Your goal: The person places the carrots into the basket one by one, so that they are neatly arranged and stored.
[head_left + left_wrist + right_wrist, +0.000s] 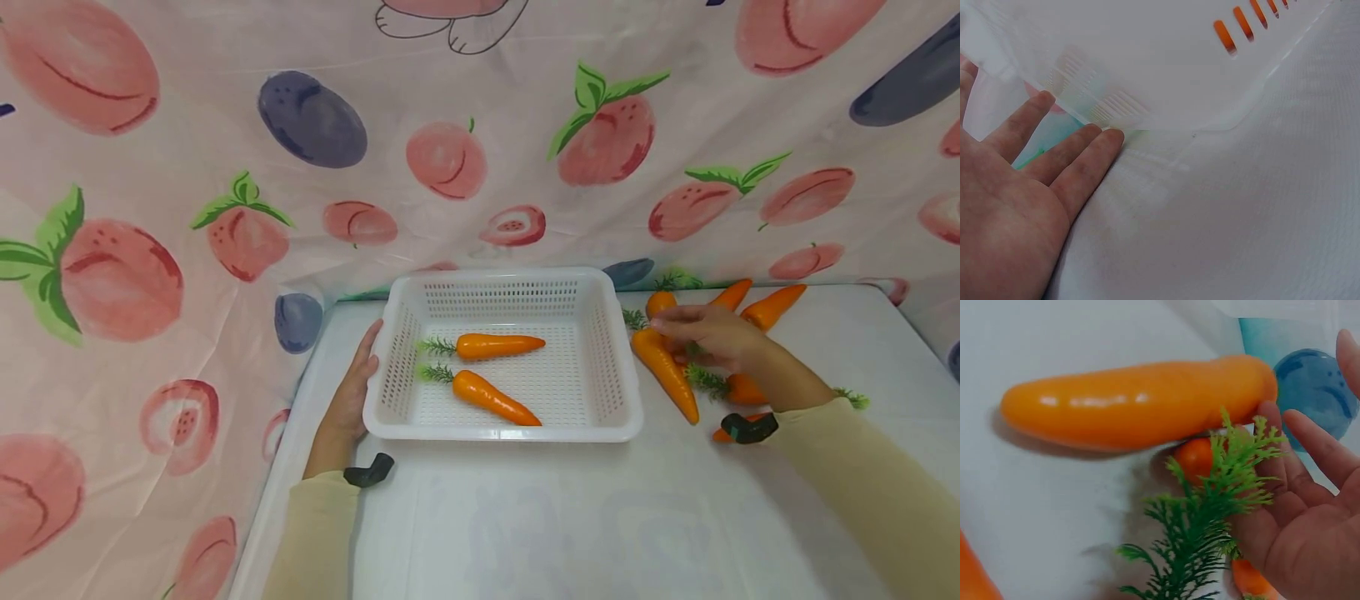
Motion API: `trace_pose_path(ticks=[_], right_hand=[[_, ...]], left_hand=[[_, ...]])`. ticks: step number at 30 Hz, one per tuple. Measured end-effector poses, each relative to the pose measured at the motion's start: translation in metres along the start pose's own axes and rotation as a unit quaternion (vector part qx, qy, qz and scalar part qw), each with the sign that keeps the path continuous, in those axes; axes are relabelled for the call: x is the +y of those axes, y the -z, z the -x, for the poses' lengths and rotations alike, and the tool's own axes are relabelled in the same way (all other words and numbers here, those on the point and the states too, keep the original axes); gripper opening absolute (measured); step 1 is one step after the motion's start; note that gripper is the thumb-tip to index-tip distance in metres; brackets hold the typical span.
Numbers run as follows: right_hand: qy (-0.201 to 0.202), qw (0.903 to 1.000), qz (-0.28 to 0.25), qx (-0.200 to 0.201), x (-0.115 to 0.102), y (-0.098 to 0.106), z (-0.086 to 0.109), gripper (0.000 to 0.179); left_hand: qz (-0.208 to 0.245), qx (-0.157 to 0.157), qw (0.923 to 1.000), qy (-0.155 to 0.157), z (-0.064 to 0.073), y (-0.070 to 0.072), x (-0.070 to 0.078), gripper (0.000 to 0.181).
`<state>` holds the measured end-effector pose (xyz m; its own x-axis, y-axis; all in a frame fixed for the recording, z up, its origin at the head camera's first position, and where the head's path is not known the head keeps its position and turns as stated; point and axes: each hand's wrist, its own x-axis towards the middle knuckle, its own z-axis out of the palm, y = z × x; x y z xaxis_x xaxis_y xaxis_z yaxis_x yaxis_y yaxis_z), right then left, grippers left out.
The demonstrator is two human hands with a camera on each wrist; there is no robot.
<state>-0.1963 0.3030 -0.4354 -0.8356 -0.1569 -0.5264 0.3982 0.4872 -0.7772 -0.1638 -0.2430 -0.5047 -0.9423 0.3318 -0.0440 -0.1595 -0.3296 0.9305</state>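
Observation:
A white plastic basket point(502, 433) with slotted walls sits on the table. Inside it lie two orange carrots with green tops, an upper carrot point(498, 346) and a lower carrot point(495, 397). My left hand point(351, 400) rests against the basket's left side, its fingers point(1088, 159) extended at the wall. To the right of the basket, my right hand point(708, 337) is over a group of carrots. Its fingertips are at the thick end of the nearest carrot point(1141, 403), which lies on the table, while the thumb stands apart from it.
Several more carrots lie around and beneath the right hand, including one carrot point(774, 307) at the back right and a partly covered carrot point(745, 389). Green leaf sprigs point(1191, 531) stick out among them. A fruit-print cloth point(450, 100) hangs behind the white table point(525, 517).

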Motion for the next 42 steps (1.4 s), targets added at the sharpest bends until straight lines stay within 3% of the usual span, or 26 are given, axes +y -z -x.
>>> trace_pose_path(ticks=[8,15,24,29,37,42], right_hand=[[0.015,0.999,0.042,0.0,0.003,-0.007,-0.004,0.081],[0.036,0.989,0.142,0.018,0.002,-0.015,-0.005,0.081],[0.031,0.9823,0.184,0.019,0.0,-0.021,0.002,0.088],[0.023,0.9807,0.194,0.009,0.002,-0.021,0.006,0.092],[0.001,0.9851,0.172,-0.006,0.006,-0.018,0.013,0.081],[-0.017,0.9857,0.167,-0.013,0.008,-0.014,0.018,0.083]], left_hand=[[0.002,0.001,1.0,-0.004,0.0,0.0,0.0,0.071],[0.002,0.002,1.0,-0.004,0.0,0.0,-0.001,0.071],[-0.004,0.007,1.0,-0.002,0.0,-0.001,0.0,0.066],[-0.003,0.009,1.0,-0.001,0.001,-0.002,0.001,0.066],[-0.011,0.007,0.9999,0.002,0.002,-0.001,0.0,0.067],[-0.015,0.007,0.9999,0.001,0.001,-0.001,0.0,0.067]])
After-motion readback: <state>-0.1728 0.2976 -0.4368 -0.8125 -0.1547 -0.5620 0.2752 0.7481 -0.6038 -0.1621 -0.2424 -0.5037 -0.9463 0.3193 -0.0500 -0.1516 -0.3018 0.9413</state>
